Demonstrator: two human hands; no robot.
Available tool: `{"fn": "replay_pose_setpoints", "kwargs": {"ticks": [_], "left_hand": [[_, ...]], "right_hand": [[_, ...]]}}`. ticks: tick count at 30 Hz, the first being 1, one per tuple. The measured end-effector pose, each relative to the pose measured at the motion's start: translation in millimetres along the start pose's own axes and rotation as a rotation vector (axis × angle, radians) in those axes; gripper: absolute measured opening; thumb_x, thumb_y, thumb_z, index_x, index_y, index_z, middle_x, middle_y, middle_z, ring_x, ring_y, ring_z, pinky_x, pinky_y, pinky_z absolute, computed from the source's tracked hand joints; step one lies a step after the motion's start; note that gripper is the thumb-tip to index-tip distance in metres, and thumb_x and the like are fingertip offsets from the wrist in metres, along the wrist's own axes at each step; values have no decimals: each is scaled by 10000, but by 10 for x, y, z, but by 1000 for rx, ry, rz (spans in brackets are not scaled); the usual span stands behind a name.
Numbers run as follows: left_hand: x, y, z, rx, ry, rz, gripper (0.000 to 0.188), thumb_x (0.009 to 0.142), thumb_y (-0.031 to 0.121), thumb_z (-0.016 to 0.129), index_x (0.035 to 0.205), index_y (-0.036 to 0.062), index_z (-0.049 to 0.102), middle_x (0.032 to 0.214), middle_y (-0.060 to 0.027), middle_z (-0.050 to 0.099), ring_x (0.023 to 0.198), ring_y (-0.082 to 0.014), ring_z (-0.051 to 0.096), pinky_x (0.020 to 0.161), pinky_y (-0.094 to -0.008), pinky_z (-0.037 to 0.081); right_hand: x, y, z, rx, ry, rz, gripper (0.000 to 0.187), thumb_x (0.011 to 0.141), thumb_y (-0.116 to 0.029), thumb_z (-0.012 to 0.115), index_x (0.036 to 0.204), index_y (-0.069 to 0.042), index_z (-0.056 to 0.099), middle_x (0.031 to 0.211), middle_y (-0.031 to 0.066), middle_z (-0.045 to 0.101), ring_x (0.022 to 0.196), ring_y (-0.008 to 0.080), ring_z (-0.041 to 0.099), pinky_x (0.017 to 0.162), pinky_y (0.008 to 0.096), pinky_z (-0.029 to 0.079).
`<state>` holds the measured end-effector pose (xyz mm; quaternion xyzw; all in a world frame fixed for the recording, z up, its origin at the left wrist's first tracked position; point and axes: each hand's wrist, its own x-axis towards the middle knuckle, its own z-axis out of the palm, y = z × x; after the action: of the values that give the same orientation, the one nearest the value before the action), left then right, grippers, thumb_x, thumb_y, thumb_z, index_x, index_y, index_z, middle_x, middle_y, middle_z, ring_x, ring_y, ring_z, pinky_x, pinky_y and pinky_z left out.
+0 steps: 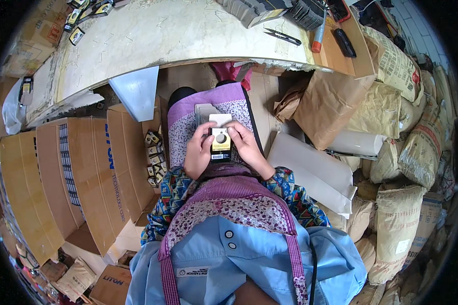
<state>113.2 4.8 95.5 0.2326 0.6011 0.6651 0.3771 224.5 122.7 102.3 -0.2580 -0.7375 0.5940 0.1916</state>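
Note:
Over my lap, both hands hold a small black and yellow carton (221, 145) with a round dark spot and a white flap standing up at its top. My left hand (198, 153) grips its left edge, thumb along the front. On the other side my right hand (247, 150) pinches the upper right corner near the flap. Just beyond the left fingers, a stack of flat pale cartons (203, 110) lies on the purple flowered apron (180, 133). The fingers behind the carton are hidden.
Ahead stands a worktable (152, 43) with black thread snips (282, 36), an orange-capped tube (318, 38) and bundled flat cartons (249, 11). On the left, an open cardboard box (130, 162) has several small filled cartons (155, 158) beside it. Stacked sacks (399, 223) crowd the right.

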Motion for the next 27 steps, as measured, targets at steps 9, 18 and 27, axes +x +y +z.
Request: {"fn": "replay_pose_setpoints", "kwargs": {"ticks": [9,18,27], "left_hand": [[-21,24,26,72,22,50,200,852,-56,473,1049,-29,498,932,-162,609,864,-186,627,749,-280,474],[-22,43,2,61,-7,50,230,858,-64,464,1083,-19,477,964,-144,595,919,-188,602,782,-261,461],[-133,406,-744,1006,-80,-48,232,819,32,538,1051,37,555,964,-177,630,877,-309,627,745,-368,495]], "right_hand": [[57,-104,-3,51,85,-74,167,785,-12,664,949,13,640,852,34,608,827,100,554,752,237,431],[51,-162,-143,112,-69,184,165,814,-48,658,963,23,674,884,67,677,818,95,598,757,229,467],[-90,147,-36,-644,2,-16,217,706,-143,727,853,-10,639,925,124,583,868,280,571,779,344,428]]}}
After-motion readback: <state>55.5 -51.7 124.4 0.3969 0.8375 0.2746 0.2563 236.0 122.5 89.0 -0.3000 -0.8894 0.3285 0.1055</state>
